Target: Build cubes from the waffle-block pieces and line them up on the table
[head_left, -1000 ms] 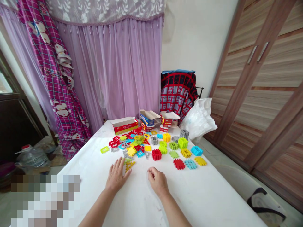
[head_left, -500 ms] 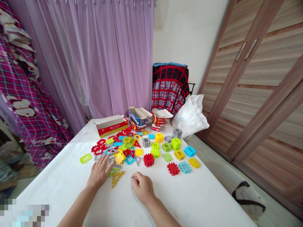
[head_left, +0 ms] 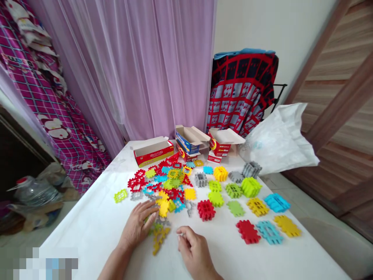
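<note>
My left hand point(head_left: 140, 223) lies palm down at the near edge of a heap of plastic interlocking pieces, fingers stretched out and slightly apart. Its fingertips are by yellow pieces point(head_left: 164, 205), and it partly covers some green and grey ones. Next to its thumb lies a mustard triangular piece point(head_left: 161, 239). My right hand point(head_left: 196, 251) is apart from the pieces, over the white table point(head_left: 96, 217), with curled fingers; whatever is inside them, if anything, is hidden. Ahead of it stands a red block of joined pieces point(head_left: 206, 210).
Sorted pieces and stacks lie to the right, including a green stack point(head_left: 251, 187), a blue stack point(head_left: 277, 202) and a flat red piece point(head_left: 248, 231). Opened cardboard boxes point(head_left: 155, 154) line the back. A white plastic bag point(head_left: 279, 140) stands at the back right corner.
The view has moved closer and shifted, so the tabletop things look larger. My left hand has come nearer the yellow pieces; my right hand stays curled.
</note>
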A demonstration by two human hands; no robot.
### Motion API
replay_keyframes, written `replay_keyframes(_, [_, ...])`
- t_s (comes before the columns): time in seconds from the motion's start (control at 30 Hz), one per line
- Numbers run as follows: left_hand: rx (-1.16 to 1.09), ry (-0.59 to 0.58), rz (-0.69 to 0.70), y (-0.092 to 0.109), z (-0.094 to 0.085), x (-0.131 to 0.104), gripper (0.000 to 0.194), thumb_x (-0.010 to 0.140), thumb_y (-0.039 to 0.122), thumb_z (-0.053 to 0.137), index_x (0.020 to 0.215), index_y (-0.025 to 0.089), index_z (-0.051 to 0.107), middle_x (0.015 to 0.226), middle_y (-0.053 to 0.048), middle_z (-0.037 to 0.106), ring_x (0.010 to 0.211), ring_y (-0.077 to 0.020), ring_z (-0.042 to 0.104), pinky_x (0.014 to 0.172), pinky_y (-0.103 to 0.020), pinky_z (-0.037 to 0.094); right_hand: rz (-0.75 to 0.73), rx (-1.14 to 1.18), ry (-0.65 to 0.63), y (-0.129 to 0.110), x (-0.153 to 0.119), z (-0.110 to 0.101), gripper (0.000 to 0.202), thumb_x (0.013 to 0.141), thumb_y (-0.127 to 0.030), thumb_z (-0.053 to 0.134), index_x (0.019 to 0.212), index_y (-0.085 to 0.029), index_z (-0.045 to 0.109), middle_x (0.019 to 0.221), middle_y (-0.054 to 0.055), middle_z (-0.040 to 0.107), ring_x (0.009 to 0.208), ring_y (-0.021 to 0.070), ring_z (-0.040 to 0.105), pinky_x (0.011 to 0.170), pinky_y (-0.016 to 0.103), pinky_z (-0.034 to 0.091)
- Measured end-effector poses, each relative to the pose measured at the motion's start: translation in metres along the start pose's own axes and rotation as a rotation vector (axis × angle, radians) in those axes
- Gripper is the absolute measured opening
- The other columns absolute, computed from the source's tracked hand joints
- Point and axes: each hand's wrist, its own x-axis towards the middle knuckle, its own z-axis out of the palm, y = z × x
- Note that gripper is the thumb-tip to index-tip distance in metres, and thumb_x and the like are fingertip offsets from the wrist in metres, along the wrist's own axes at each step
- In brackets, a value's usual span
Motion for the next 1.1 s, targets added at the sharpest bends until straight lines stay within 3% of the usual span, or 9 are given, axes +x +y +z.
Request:
replay_keyframes(0.17, [-0.149, 0.132, -0.015, 0.006, -0.004, -0.002, 0.039, 0.095, 0.043, 0.041, 0.087, 0.025, 0.074, 0.095, -0.006, 0.078, 0.093, -0.0196, 0.071, 0.088, -0.032, 0.055, -0.069, -0.025, 0.029, -0.002, 0.002, 0.0, 0.024, 0.09, -0.025, 0.041, 0.089, -0.019, 0.065, 0.051, -0.002, 0.06, 0.044, 0.0116, 0.056, 0.049, 0.018, 0.04])
replay_keyframes(0.27, [-0.159, 0.156, -0.05, 0.008, -0.005, -0.004, 0.038, 0.095, 0.041, 0.041, 0.081, 0.024, 0.072, 0.086, -0.006, 0.076, 0.084, -0.0182, 0.071, 0.08, -0.029, 0.057, -0.089, -0.043, 0.037, -0.002, 0.001, 0.0, 0.024, 0.089, -0.025, 0.042, 0.088, -0.019, 0.065, 0.051, -0.002, 0.06, 0.044, 0.0113, 0.057, 0.048, 0.018, 0.04])
replay_keyframes(0.33, [-0.138, 0.201, -0.078, 0.007, -0.004, -0.006, 0.035, 0.094, 0.041, 0.042, 0.086, 0.023, 0.07, 0.094, -0.008, 0.075, 0.091, -0.0202, 0.069, 0.085, -0.033, 0.056, -0.1, -0.051, 0.033, -0.002, -0.001, 0.0, 0.024, 0.089, -0.024, 0.042, 0.088, -0.019, 0.066, 0.051, -0.002, 0.06, 0.044, 0.0111, 0.057, 0.048, 0.017, 0.04])
replay_keyframes(0.47, [-0.069, 0.325, -0.106, 0.0, 0.005, -0.008, 0.035, 0.09, 0.042, 0.049, 0.116, 0.025, 0.064, 0.133, -0.012, 0.06, 0.12, -0.0273, 0.057, 0.101, -0.047, 0.047, -0.104, -0.075, 0.02, -0.005, -0.006, 0.0, 0.025, 0.089, -0.025, 0.042, 0.088, -0.019, 0.066, 0.052, -0.002, 0.06, 0.045, 0.0112, 0.058, 0.049, 0.017, 0.041])
replay_keyframes(0.57, [-0.063, 0.268, -0.108, -0.003, 0.012, -0.007, 0.036, 0.09, 0.044, 0.049, 0.117, 0.025, 0.066, 0.142, -0.013, 0.054, 0.127, -0.0301, 0.053, 0.104, -0.052, 0.044, -0.088, -0.09, 0.025, -0.007, -0.008, -0.001, 0.025, 0.089, -0.025, 0.042, 0.087, -0.019, 0.067, 0.052, -0.002, 0.061, 0.045, 0.0113, 0.058, 0.049, 0.017, 0.041])
replay_keyframes(0.73, [-0.074, 0.143, -0.104, -0.005, 0.014, -0.004, 0.031, 0.092, 0.042, 0.047, 0.101, 0.028, 0.073, 0.117, -0.005, 0.073, 0.116, -0.0244, 0.063, 0.105, -0.047, 0.044, -0.081, -0.077, 0.038, -0.006, -0.006, 0.0, 0.024, 0.088, -0.027, 0.045, 0.085, -0.019, 0.067, 0.051, -0.002, 0.06, 0.045, 0.0111, 0.056, 0.049, 0.017, 0.04])
replay_keyframes(0.87, [-0.027, 0.186, -0.181, -0.012, 0.013, -0.004, 0.035, 0.094, 0.038, 0.041, 0.101, 0.026, 0.073, 0.109, -0.005, 0.076, 0.108, -0.0198, 0.067, 0.098, -0.037, 0.051, -0.09, -0.06, 0.043, -0.004, -0.006, 0.001, 0.024, 0.088, -0.028, 0.045, 0.084, -0.019, 0.067, 0.051, -0.002, 0.059, 0.044, 0.0109, 0.055, 0.048, 0.017, 0.039])
replay_keyframes(1.0, [0.076, 0.266, -0.36, -0.028, 0.008, -0.003, 0.036, 0.091, 0.031, 0.043, 0.113, 0.018, 0.068, 0.126, -0.013, 0.067, 0.119, -0.0256, 0.059, 0.104, -0.043, 0.044, -0.092, -0.069, 0.03, -0.003, -0.006, 0.002, 0.025, 0.088, -0.028, 0.044, 0.085, -0.019, 0.067, 0.052, -0.002, 0.06, 0.045, 0.0111, 0.056, 0.049, 0.018, 0.039])
replay_keyframes(1.1, [0.138, 0.246, -0.451, -0.039, 0.0, 0.0, 0.035, 0.087, 0.029, 0.047, 0.114, 0.018, 0.067, 0.125, -0.014, 0.066, 0.115, -0.0287, 0.06, 0.101, -0.046, 0.044, -0.081, -0.082, 0.022, -0.003, -0.007, 0.002, 0.025, 0.088, -0.028, 0.044, 0.085, -0.019, 0.067, 0.052, -0.001, 0.061, 0.046, 0.0115, 0.056, 0.05, 0.018, 0.039])
